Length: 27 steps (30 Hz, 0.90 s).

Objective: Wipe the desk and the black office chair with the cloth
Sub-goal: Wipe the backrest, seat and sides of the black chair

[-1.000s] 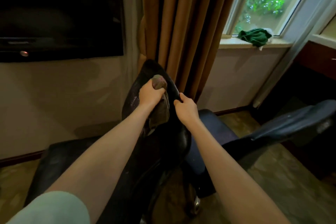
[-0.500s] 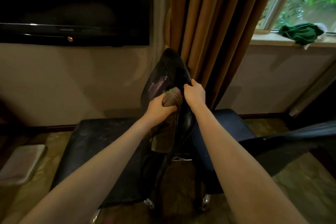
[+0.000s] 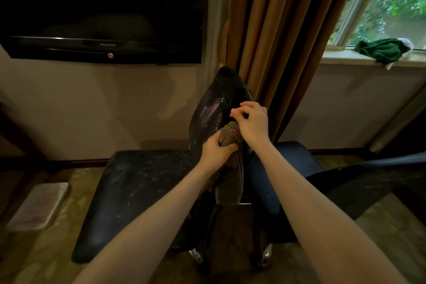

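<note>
- A person's left hand [image 3: 216,152] is closed tight round a bunched cloth [image 3: 230,135], pressing it to the near edge of the backrest [image 3: 213,104] of a black office chair [image 3: 149,177]. The loose end of the cloth hangs down toward the back edge of the seat [image 3: 115,219].
- The right hand [image 3: 252,122] sits at the backrest's edge just above the cloth, fingers curled. Whether it grips that edge or only hovers there cannot be told.
- The chair stands on wheels [image 3: 196,255], so a hard stroke could roll or swivel it away unless the right hand braces it.
- Pale dusty smears show on the backrest and across the seat. Bunched this small, the cloth may spread the dust or miss patches rather than lift it.
- A brown curtain [image 3: 265,30] hangs just behind the backrest's far edge, where a wide stroke or the dangling cloth end could snag.
- The backrest is seen almost edge-on, so most of its front face is out of sight, and both forearms cover the chair's base.
- A second, blue chair [image 3: 290,168] just beside it is partly covered by the right forearm.
- The desk cannot be picked out, and a dark shape is cut off at the right edge of the view.
</note>
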{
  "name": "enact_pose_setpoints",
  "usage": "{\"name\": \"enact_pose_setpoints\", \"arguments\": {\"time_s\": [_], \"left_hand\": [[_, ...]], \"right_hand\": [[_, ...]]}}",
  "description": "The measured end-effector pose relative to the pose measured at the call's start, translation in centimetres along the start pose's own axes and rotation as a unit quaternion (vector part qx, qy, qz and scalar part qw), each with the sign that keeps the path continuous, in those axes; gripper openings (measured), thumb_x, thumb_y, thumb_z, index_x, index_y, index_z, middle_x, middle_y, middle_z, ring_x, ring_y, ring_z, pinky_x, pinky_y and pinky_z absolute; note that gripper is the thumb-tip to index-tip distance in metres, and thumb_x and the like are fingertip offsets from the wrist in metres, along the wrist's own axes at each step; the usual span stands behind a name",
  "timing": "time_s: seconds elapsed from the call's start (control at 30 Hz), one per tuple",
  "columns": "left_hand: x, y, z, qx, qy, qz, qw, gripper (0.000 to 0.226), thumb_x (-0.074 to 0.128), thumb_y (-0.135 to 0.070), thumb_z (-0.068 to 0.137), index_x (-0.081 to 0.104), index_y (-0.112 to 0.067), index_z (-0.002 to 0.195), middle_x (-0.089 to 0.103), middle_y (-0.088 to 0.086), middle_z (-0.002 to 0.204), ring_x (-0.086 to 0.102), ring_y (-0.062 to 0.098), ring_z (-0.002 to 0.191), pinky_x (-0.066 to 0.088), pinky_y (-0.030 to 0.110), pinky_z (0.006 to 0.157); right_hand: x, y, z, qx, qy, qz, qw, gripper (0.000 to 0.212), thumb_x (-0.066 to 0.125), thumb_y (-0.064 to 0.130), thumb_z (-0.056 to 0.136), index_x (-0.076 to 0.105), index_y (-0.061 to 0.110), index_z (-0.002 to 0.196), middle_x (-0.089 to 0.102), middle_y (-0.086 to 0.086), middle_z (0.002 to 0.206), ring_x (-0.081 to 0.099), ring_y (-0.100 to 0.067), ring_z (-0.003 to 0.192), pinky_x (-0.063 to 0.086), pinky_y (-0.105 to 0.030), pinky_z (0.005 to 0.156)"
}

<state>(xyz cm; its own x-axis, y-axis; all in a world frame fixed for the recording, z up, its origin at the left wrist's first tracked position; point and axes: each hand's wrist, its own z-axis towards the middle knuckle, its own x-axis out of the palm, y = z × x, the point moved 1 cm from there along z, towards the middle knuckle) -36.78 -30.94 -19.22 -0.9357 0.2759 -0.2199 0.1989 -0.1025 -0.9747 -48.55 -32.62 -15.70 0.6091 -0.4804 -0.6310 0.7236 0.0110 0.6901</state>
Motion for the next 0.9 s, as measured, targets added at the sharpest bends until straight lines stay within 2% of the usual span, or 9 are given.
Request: {"name": "enact_pose_setpoints", "arguments": {"time_s": [0.17,0.2,0.27,0.3,0.37,0.43,0.57,0.77,0.9], "left_hand": [[0.0,-0.9,-0.5,0.026,-0.042,-0.009,0.999,0.029,0.067,-0.009,0.081,0.060,-0.023,0.106,0.058,-0.013,0.093,0.052,-0.001,0.083,0.038,0.017,0.081],[0.1,-1.1,-0.6,0.034,-0.042,-0.005,0.999,0.028,0.067,-0.010,0.082,0.059,-0.025,0.104,0.058,-0.013,0.094,0.052,-0.001,0.085,0.037,0.016,0.081],[0.3,-1.4,-0.6,0.043,-0.037,0.005,0.998,0.029,0.067,-0.012,0.082,0.061,-0.024,0.108,0.059,-0.011,0.096,0.055,0.004,0.090,0.039,0.019,0.084],[0.4,-1.4,-0.6,0.045,-0.036,0.011,0.998,0.030,0.067,-0.012,0.082,0.062,-0.022,0.110,0.060,-0.010,0.096,0.056,0.006,0.092,0.041,0.021,0.085],[0.5,-1.3,-0.4,0.055,-0.039,0.031,0.997,0.029,0.067,-0.015,0.081,0.062,-0.021,0.109,0.063,-0.007,0.098,0.059,0.010,0.093,0.046,0.026,0.087],[0.8,-1.2,0.1,0.082,-0.036,0.082,0.993,0.025,0.068,-0.021,0.079,0.061,-0.021,0.103,0.063,0.000,0.096,0.059,0.016,0.090,0.049,0.030,0.083],[0.9,-1.6,1.1,0.134,-0.002,0.188,0.973,0.025,0.070,-0.026,0.078,0.060,-0.018,0.100,0.056,0.005,0.092,0.056,0.023,0.083,0.048,0.033,0.077],[1.8,-1.5,3.3,0.089,-0.048,0.135,0.986,0.032,0.074,-0.031,0.076,0.062,-0.021,0.104,0.058,0.003,0.097,0.057,0.018,0.089,0.045,0.030,0.081],[2.7,-0.9,6.3,0.062,-0.070,0.124,0.988,0.030,0.072,-0.035,0.074,0.064,-0.026,0.102,0.065,0.002,0.098,0.061,0.018,0.092,0.050,0.037,0.086]], "right_hand": [[-1.8,0.0,0.2,0.086,0.016,0.033,0.996,0.053,0.035,0.045,0.098,0.068,0.025,0.061,0.068,0.001,0.099,0.050,-0.022,0.112,0.036,-0.040,0.100],[-2.3,0.0,0.5,0.093,0.017,0.033,0.995,0.046,0.039,0.043,0.098,0.069,0.027,0.067,0.068,-0.002,0.105,0.051,-0.025,0.114,0.038,-0.043,0.100],[-2.6,-0.6,0.7,0.100,0.042,0.024,0.994,0.018,0.055,0.032,0.092,0.069,0.027,0.103,0.060,-0.005,0.125,0.046,-0.028,0.122,0.038,-0.046,0.103],[-2.4,-1.0,0.7,0.096,0.064,0.024,0.993,0.025,0.061,0.030,0.089,0.066,0.028,0.113,0.056,-0.004,0.130,0.043,-0.029,0.125,0.037,-0.046,0.105],[-1.7,-1.5,0.6,0.103,0.093,0.018,0.990,0.019,0.059,0.035,0.090,0.071,0.028,0.103,0.051,-0.003,0.136,0.039,-0.030,0.130,0.032,-0.047,0.109],[-1.5,-1.0,0.8,0.123,0.085,0.054,0.987,0.030,0.049,0.037,0.095,0.074,0.020,0.098,0.053,-0.006,0.134,0.042,-0.028,0.128,0.030,-0.045,0.110],[-1.7,-0.7,3.4,0.220,0.036,0.215,0.951,0.040,0.042,0.013,0.098,0.045,0.014,0.139,0.050,-0.007,0.135,0.048,-0.023,0.124,0.041,-0.037,0.105],[-0.4,-2.2,4.3,0.325,-0.045,0.371,0.869,0.044,0.049,-0.003,0.093,0.048,0.010,0.135,0.055,-0.012,0.131,0.053,-0.023,0.120,0.043,-0.035,0.103],[-0.4,-3.0,4.6,0.322,-0.045,0.398,0.858,0.046,0.047,-0.004,0.093,0.047,0.011,0.136,0.054,-0.011,0.131,0.052,-0.022,0.120,0.043,-0.036,0.104]]}}
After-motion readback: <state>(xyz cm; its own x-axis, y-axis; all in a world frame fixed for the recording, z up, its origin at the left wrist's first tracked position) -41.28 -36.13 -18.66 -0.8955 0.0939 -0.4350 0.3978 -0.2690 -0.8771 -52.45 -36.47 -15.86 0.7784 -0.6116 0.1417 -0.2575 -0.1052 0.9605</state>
